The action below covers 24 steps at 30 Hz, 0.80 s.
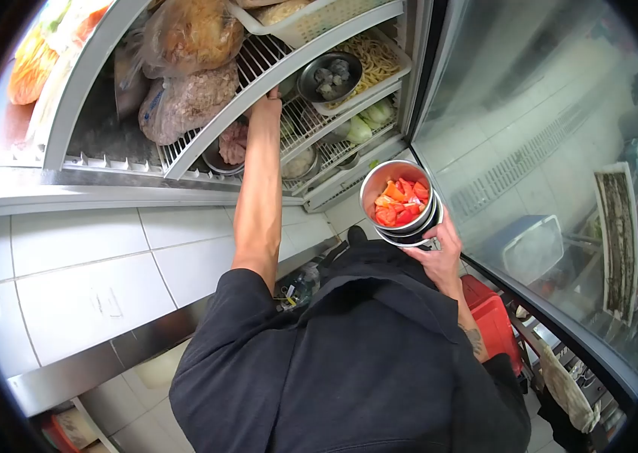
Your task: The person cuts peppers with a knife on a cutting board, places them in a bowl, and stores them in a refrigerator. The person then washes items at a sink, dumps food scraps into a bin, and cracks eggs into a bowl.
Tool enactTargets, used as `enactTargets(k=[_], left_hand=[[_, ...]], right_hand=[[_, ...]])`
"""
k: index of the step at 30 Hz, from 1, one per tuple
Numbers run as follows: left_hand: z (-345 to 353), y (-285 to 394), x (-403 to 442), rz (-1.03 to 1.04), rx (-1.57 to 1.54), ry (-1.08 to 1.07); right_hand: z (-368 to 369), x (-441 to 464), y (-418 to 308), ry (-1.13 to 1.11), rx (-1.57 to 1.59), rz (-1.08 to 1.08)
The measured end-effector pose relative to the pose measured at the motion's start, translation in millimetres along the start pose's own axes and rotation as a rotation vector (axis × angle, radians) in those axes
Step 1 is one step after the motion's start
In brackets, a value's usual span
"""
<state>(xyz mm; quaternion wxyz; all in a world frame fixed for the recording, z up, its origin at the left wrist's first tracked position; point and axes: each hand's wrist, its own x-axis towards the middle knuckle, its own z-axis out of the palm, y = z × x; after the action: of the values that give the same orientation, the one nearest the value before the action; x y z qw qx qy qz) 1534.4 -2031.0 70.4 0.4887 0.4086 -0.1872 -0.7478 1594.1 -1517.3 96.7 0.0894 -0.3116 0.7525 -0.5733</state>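
My left hand (pixel 267 102) reaches into an open refrigerator, at the edge of a wire shelf (pixel 262 57); its fingers are hidden behind the shelf's front. A metal bowl with pinkish meat (pixel 233 143) lies just left of my wrist. My right hand (pixel 439 245) is wrapped round the side of a stack of metal containers (pixel 413 238), held outside the refrigerator. The top container holds cut red and orange pieces (pixel 402 202). Right of my left hand, a dark bowl with grey pieces (pixel 332 78) rests on a tray of pale yellow strips (pixel 372 64).
Plastic-wrapped food (pixel 190 98) fills the upper left shelf. Green vegetables (pixel 368 122) lie lower down. The glass door (pixel 530 151) stands open at the right. Below it is a red container (pixel 492 321). A white tiled surface (pixel 92 302) lies at the left.
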Motion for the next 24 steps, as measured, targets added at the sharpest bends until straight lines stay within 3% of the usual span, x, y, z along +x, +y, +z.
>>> enactTargets(k=[2,5,13,17,24], left_hand=[[10.2,5.4,-68.5,0.099,0.089,0.017],[-11.0,13.3,-85.7,-0.012,0.251,0.013],[-91.0,26.4,-178.6,-0.18,0.243,-0.138],[-147.0,39.2,-235.9,-0.216,0.29,-0.108],[-230.2,63.8,-297.9,-0.163,0.384,0.023]], right_hand=[[-2.1,-6.3,0.8,0.008,-0.017,-0.025],[-6.3,-13.9,-3.4,0.012,-0.006,-0.039],[-21.7,-20.7,6.5,0.076,-0.028,0.005],[-21.8,-1.6,7.2,0.063,-0.067,-0.016],[59.6,85.5,-2.2,-0.083,0.137,-0.076]])
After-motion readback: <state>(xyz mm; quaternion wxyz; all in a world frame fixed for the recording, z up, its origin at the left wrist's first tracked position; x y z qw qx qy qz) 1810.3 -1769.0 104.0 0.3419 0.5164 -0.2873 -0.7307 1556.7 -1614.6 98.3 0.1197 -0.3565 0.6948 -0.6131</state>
